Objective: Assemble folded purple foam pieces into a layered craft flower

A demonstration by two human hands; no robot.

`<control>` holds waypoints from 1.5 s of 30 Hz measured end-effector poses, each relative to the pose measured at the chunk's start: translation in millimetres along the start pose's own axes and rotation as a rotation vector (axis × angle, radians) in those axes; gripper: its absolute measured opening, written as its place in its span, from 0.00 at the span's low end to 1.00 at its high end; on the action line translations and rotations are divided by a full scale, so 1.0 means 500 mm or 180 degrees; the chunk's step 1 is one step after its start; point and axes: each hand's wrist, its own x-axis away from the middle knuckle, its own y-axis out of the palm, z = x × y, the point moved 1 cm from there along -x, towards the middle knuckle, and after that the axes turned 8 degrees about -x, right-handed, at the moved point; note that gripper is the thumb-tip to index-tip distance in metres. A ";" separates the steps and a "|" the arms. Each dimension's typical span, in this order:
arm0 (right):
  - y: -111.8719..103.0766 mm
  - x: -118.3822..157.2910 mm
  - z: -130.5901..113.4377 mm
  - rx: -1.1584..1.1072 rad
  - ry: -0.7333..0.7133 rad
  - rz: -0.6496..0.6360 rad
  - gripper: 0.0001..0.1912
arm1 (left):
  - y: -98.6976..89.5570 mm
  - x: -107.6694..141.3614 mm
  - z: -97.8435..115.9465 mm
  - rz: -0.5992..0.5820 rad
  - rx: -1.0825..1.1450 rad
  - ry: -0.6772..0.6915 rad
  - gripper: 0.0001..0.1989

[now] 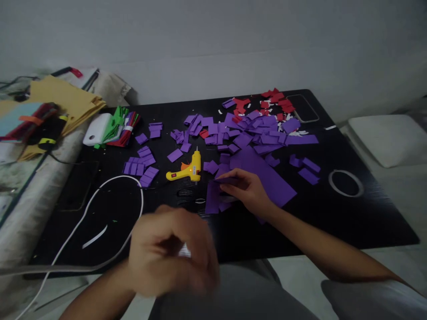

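Pinched between the thumb and fingers of my right hand (pixel 248 189) is a piece of purple paper (pixel 227 180), held just over other purple sheets. My left hand (pixel 173 251) is raised close to the camera and blurred, its fingers curled toward the thumb; whatever it may hold cannot be made out. A large purple sheet (pixel 267 175) lies under and beside my right hand. Left of that hand, a yellow glue gun (pixel 191 169) rests on the black table (pixel 240 244), nozzle pointing away from me.
Many small purple pieces (pixel 260 129) and red scraps (pixel 275 100) are heaped at the back. Folded purple pieces (pixel 138 164) lie left. A white cable (pixel 90 202) loops across the table's left side. Bundled paper strips (pixel 123 126) lie back left; a ring (pixel 346 183) lies right.
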 end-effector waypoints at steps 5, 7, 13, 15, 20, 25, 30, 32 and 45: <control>-0.001 -0.002 0.000 0.0007 -0.0044 -0.0037 0.14 | -0.025 -0.066 -0.038 -0.0035 0.0603 0.0499 0.09; -0.003 -0.003 0.001 -0.0004 -0.0061 -0.0055 0.14 | -0.032 -0.078 -0.060 0.0046 0.0275 0.0585 0.17; -0.005 -0.005 0.005 -0.0019 -0.0050 -0.0051 0.15 | -0.019 -0.100 -0.129 0.0401 -0.0111 0.0253 0.11; -0.006 -0.005 0.007 -0.0029 -0.0028 -0.0029 0.15 | -0.011 -0.102 -0.143 0.0302 -0.0034 0.0155 0.10; -0.005 -0.005 0.009 -0.0107 0.0006 0.0060 0.15 | -0.002 -0.101 -0.161 0.0115 -0.0197 0.0358 0.24; -0.002 -0.006 0.008 -0.0115 0.0049 0.0080 0.16 | 0.000 -0.102 -0.162 0.0359 -0.0032 0.0155 0.11; -0.001 -0.006 0.007 -0.0170 0.0067 0.0086 0.18 | 0.002 -0.103 -0.162 0.0178 -0.0522 0.0487 0.26; 0.000 -0.007 0.007 -0.0165 0.0075 0.0094 0.18 | 0.005 -0.105 -0.162 0.0438 -0.0486 0.0457 0.15; -0.011 -0.010 0.019 -0.0063 0.0004 0.0001 0.15 | 0.000 -0.082 -0.193 0.0545 0.0176 0.0138 0.31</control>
